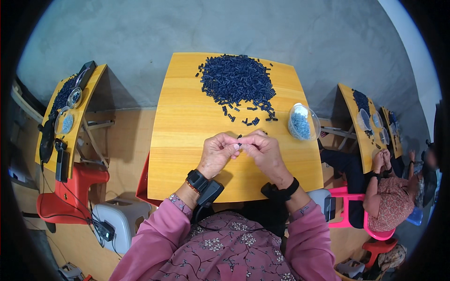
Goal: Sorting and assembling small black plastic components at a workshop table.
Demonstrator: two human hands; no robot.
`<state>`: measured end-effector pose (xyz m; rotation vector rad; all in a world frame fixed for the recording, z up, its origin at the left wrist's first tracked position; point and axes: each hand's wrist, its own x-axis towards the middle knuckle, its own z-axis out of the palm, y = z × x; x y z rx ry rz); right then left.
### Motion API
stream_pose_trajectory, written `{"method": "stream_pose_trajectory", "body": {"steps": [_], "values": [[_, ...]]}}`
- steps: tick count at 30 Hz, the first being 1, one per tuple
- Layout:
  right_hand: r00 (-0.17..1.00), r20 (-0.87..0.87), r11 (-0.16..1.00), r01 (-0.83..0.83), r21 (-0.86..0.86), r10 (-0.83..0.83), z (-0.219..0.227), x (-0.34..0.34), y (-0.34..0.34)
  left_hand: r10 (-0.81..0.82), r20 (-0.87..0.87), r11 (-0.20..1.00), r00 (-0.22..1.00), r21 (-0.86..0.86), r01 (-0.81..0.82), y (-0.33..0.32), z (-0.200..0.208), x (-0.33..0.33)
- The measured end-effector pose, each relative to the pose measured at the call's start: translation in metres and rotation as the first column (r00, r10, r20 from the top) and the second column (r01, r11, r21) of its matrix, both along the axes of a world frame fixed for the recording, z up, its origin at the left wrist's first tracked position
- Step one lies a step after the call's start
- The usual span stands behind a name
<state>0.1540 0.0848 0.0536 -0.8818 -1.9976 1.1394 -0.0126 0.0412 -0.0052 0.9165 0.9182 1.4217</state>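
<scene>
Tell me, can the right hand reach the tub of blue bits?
Probably yes: the clear plastic tub stands just right of the right hand, with nothing seen between them, though that hand pinches a small dark piece.

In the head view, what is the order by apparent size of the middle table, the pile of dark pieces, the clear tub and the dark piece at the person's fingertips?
1. Middle table
2. Pile of dark pieces
3. Clear tub
4. Dark piece, partly hidden
</scene>
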Motion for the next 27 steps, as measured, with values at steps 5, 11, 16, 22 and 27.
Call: {"method": "stream_pose_trajectory", "body": {"steps": [5,11,16,22,27], "values": [[0.972,-0.198,0.953,0.062,-0.297,-0.125,-0.002,-0.003,-0.011,0.018,0.087,1.000,0.996,-0.021,-0.016,0.000,0.004,0.001],[0.996,-0.063,0.994,0.075,0.074,-0.070,-0.009,0.000,-0.007,0.024,0.016,1.000,1.000,-0.015,-0.023,0.000,0.004,0.000],[0.997,0.060,0.957,0.025,0.290,-0.044,-0.003,0.002,-0.009,0.005,0.006,1.000,1.000,-0.029,-0.005,-0.001,0.005,0.001],[0.999,-0.012,0.996,-0.046,0.073,0.047,-0.002,0.009,0.001,0.031,0.030,0.999,0.999,-0.019,-0.031,-0.001,0.008,0.004],[0.950,0.076,0.928,0.276,0.250,-0.302,-0.018,0.018,0.049,0.042,0.057,0.999,0.998,-0.006,-0.041,0.000,0.016,0.007]]}}
